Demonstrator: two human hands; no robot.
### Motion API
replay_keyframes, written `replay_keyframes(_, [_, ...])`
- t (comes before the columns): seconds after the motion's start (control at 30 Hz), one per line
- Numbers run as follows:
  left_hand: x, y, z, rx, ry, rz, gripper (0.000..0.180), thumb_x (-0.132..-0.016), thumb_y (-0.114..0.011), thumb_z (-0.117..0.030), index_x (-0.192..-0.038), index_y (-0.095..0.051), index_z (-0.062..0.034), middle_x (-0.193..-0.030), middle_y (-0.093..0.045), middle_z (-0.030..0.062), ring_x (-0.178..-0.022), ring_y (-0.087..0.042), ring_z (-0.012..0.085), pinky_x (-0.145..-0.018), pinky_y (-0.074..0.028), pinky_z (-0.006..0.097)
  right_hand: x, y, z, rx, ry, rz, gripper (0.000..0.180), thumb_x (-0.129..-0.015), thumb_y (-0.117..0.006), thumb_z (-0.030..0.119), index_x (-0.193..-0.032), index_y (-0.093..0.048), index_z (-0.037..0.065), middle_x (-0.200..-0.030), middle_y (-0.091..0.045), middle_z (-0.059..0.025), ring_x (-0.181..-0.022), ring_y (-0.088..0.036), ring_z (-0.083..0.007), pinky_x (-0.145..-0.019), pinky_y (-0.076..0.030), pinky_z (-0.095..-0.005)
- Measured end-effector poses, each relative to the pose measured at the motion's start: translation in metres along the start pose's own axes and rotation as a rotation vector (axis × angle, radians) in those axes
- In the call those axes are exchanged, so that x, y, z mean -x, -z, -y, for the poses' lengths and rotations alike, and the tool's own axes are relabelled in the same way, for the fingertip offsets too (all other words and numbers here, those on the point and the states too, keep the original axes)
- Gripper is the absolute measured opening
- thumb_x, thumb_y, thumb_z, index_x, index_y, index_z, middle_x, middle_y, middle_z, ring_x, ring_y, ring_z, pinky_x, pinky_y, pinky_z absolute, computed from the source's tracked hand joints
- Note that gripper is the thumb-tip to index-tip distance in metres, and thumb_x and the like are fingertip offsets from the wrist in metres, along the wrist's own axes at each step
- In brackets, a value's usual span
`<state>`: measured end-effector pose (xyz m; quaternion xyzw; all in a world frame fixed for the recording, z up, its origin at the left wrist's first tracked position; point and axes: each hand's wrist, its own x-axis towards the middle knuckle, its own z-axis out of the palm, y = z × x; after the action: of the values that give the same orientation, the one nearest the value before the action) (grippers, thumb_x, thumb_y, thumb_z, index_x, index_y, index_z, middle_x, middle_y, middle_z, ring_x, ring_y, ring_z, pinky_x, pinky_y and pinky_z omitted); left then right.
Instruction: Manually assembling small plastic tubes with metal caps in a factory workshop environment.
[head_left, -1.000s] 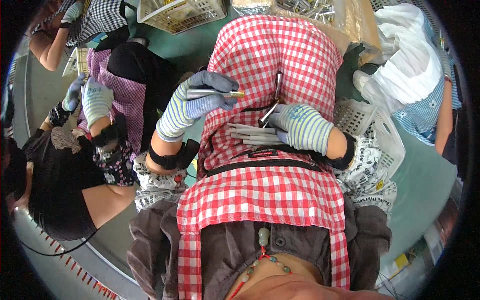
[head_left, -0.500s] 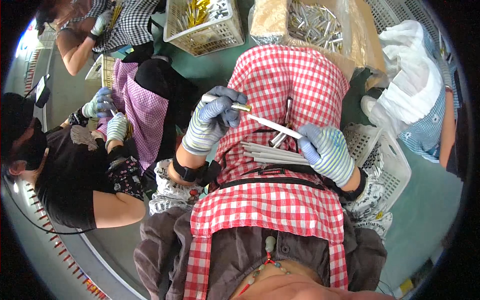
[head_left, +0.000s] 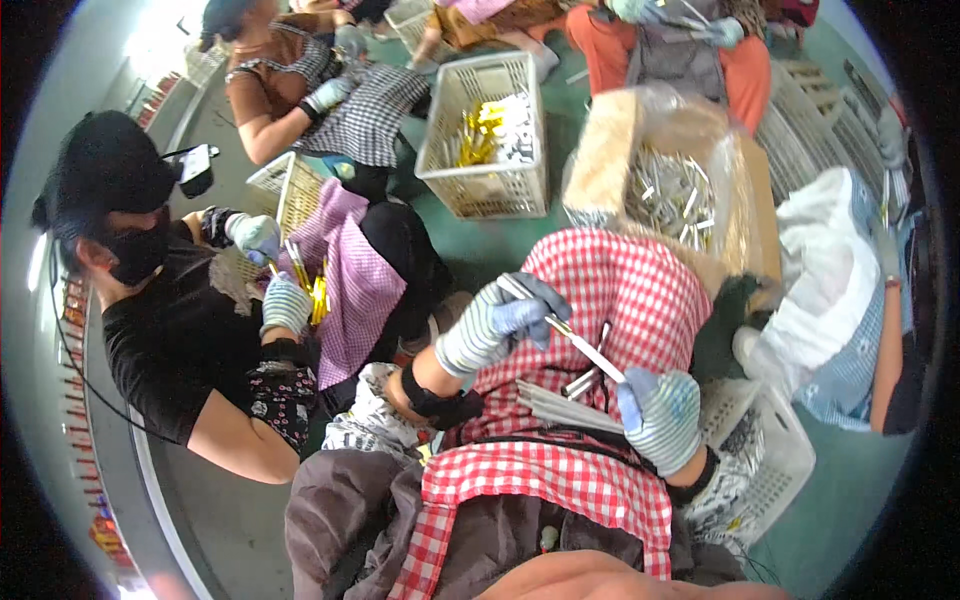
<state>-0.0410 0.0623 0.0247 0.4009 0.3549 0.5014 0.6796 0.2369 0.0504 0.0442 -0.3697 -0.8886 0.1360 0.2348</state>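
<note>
My left hand (head_left: pixel 490 328), in a striped glove with grey fingertips, is closed around a slim silver tube with a gold-coloured end (head_left: pixel 558 324). In my right hand (head_left: pixel 662 420), gloved alike, is a white stick (head_left: pixel 598 358), gripped near its lower end. The stick's narrow tip meets the gold end of the tube; whether it has gone inside cannot be made out. Several pale sticks (head_left: pixel 565 408) lie across my red-checked apron (head_left: pixel 610 275), beside my right hand. A few shiny tubes (head_left: pixel 580 384) rest on the apron just beyond them.
A plastic-lined carton (head_left: pixel 600 155) full of metallic tubes stands beyond my knees. Left of it is a crate (head_left: pixel 480 190) with gold and silver pieces. Another crate (head_left: pixel 775 470) sits at my right. A co-worker in black (head_left: pixel 165 340) sits close on my left; others sit around.
The white stick's tip has come up to the tube's gold end, closing the gap between them. The view has tilted up, bringing more co-workers into sight.
</note>
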Motion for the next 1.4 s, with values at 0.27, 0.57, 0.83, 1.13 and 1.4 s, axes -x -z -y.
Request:
replay_keyframes(0.27, [0.004, -0.019, -0.034, -0.021, -0.053, 0.157, 0.046, -0.092, -0.068, -0.031, -0.124, -0.059, 0.0001, -0.120, -0.065, 0.0147, -0.084, -0.063, 0.0145, -0.076, -0.053, 0.028, 0.010, 0.033, 0.005, -0.052, -0.027, -0.114, 0.008, -0.084, -0.064, 0.013, -0.081, -0.061, 0.007, -0.053, -0.048, -0.0113, -0.047, -0.049, -0.0333, -0.051, -0.039, -0.0455])
replay_keyframes(0.57, [0.026, 0.000, -0.052, -1.205, -0.520, 0.612, 0.033, -0.094, -0.061, -0.030, -0.117, -0.064, -0.0062, -0.088, -0.067, 0.0119, -0.082, -0.066, 0.0317, -0.072, -0.051, 0.042, 0.023, 0.053, 0.028, 0.024, -0.018, 0.145, 0.014, -0.082, -0.065, 0.020, -0.077, -0.060, 0.007, -0.054, -0.050, -0.0162, -0.053, -0.053, -0.0375, -0.053, -0.039, -0.0497])
replay_keyframes(0.83, [0.049, -0.013, -0.029, -1.131, -0.705, 0.614, 0.027, -0.091, -0.062, -0.032, -0.102, -0.061, -0.0067, -0.076, -0.061, 0.0130, -0.068, -0.062, 0.0331, -0.059, -0.047, 0.042, 0.078, 0.043, 0.027, -0.066, -0.109, 0.188, 0.016, -0.093, -0.052, 0.017, -0.090, -0.063, 0.005, -0.064, -0.056, -0.0126, -0.055, -0.049, -0.0326, -0.056, -0.036, -0.0465])
replay_keyframes(1.13, [0.048, -0.014, -0.014, -1.431, -0.723, 0.623, 0.034, -0.090, -0.060, -0.036, -0.112, -0.062, -0.0093, -0.083, -0.064, 0.0068, -0.075, -0.065, 0.0263, -0.063, -0.051, 0.039, 0.064, 0.027, 0.029, -0.393, -0.296, 0.227, 0.026, -0.093, -0.057, 0.027, -0.082, -0.063, 0.004, -0.062, -0.060, -0.0162, -0.054, -0.058, -0.0365, -0.053, -0.042, -0.0455])
replay_keyframes(1.4, [-0.012, -0.031, 0.046, -1.306, -0.751, 0.684, 0.033, -0.084, -0.062, -0.024, -0.112, -0.061, -0.0065, -0.080, -0.062, 0.0088, -0.071, -0.065, 0.0279, -0.061, -0.053, 0.040, 0.060, 0.019, -0.012, 0.030, -0.053, 0.387, 0.013, -0.088, -0.058, 0.020, -0.093, -0.060, 0.009, -0.077, -0.061, -0.0118, -0.072, -0.059, -0.0330, -0.067, -0.045, -0.0457])
